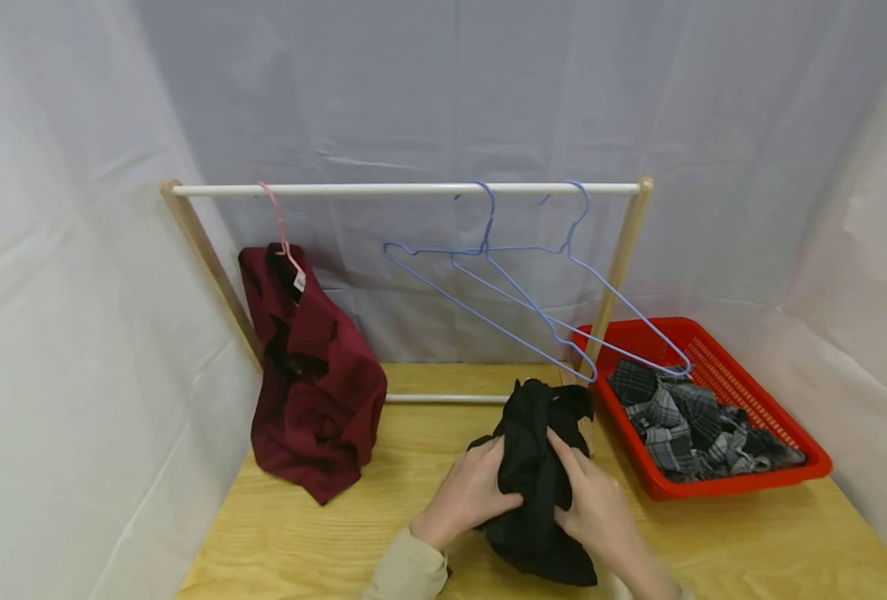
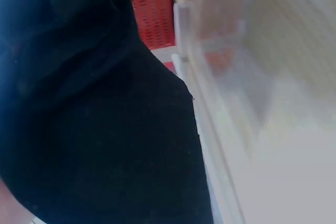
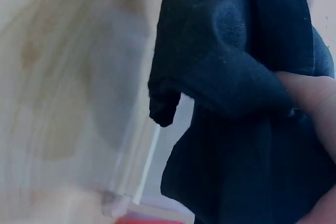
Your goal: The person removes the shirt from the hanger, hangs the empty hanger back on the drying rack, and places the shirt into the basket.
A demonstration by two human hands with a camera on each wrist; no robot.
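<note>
Both hands are clamped on the black garment (image 1: 537, 475), bunched on the wooden table (image 1: 301, 533) in front of the rack: left hand (image 1: 468, 493) and right hand (image 1: 595, 500) each gripping folds. Risk: lifted bunched like this, it may snag the blue hangers (image 1: 518, 300) or drag toward the red basket (image 1: 721, 367).

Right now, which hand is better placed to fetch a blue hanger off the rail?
Probably the right hand: it grips the black garment on the side nearer the blue hangers; the left hand sits farther from them.
</note>
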